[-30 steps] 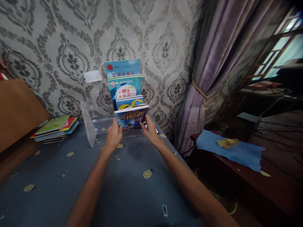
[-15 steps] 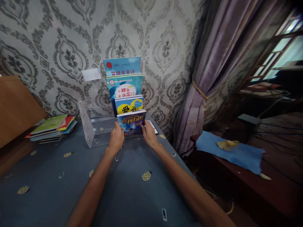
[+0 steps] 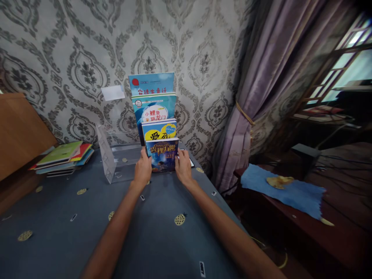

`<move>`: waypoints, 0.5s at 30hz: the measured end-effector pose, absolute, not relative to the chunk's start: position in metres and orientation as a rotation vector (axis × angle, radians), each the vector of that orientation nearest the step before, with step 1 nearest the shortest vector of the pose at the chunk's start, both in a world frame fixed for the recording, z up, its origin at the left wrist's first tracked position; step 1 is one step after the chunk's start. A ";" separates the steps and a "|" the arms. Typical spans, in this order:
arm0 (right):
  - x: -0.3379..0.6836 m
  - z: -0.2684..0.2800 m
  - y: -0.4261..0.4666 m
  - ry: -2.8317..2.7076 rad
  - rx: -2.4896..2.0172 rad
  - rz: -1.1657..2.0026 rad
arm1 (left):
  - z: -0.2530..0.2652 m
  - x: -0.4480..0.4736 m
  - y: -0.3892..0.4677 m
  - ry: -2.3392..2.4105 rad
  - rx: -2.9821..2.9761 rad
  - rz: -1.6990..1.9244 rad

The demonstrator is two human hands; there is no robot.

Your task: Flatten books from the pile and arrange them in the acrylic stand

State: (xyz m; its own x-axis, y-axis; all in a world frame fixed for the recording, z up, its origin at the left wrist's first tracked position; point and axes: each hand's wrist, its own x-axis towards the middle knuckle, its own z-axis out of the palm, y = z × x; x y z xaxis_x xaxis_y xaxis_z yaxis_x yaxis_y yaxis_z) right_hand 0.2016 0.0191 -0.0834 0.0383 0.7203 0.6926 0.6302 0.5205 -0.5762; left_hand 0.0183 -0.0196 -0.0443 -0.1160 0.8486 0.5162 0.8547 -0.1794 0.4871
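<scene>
A small dark-blue book (image 3: 161, 155) with gold lettering stands upright between my hands at the front tier of a clear acrylic rack (image 3: 106, 155). My left hand (image 3: 143, 168) is closed on its left edge, and my right hand (image 3: 183, 166) grips the right edge. Behind it rise a blue and yellow book (image 3: 158, 130), a teal book (image 3: 154, 108) and a taller light-blue book (image 3: 151, 82), stepped upward toward the wall. The rack's left side panel shows; its right end is mostly hidden by the books and my hand.
To the left lies a stack of thin books (image 3: 64, 157) beside a brown wooden panel (image 3: 24, 133). A white-edged flat item (image 3: 192, 162) shows behind my right hand. On the right, a blue cloth (image 3: 281, 193) lies on a dark red surface, near a purple curtain (image 3: 232, 155).
The dark-blue book has come down slightly and stands more upright, its cover now facing me more fully. Both hands have stayed on its edges.
</scene>
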 end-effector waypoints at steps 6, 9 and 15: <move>0.200 -0.086 0.024 -1.649 -1.223 0.039 | -0.049 0.018 -0.014 -2.041 -2.066 -1.109; 0.197 -0.089 0.027 -1.633 -1.241 0.005 | -0.051 0.018 -0.012 -2.028 -2.056 -1.099; 0.191 -0.098 0.034 -1.581 -1.258 -0.049 | -0.052 0.018 -0.012 -2.057 -2.064 -1.099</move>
